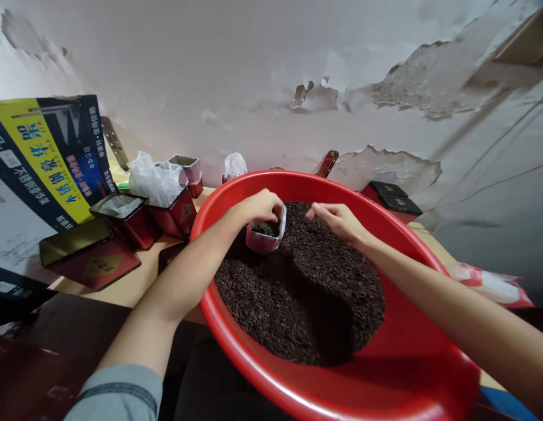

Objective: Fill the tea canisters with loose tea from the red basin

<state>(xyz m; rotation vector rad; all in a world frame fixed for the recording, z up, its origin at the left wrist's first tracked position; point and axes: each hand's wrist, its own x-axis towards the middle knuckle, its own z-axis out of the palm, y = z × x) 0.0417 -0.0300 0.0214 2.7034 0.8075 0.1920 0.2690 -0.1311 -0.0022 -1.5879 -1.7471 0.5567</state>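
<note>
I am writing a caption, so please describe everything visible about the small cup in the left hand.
The small cup is squarish with rounded corners, thin and shiny, perhaps plastic or foil, tinted pinkish-red. It holds some of the dark loose leaves heaped in the red basin and rests tilted on them. The left hand grips its rim from above.

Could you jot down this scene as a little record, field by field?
left hand: holds a small plastic tub, partly filled
right hand: low over the leaves beside the tub; grip unclear
basin: red, holding a heap of dark loose leaves
left of basin: open red tins with plastic liners, on a wooden table
behind tins: printed cardboard box
</note>
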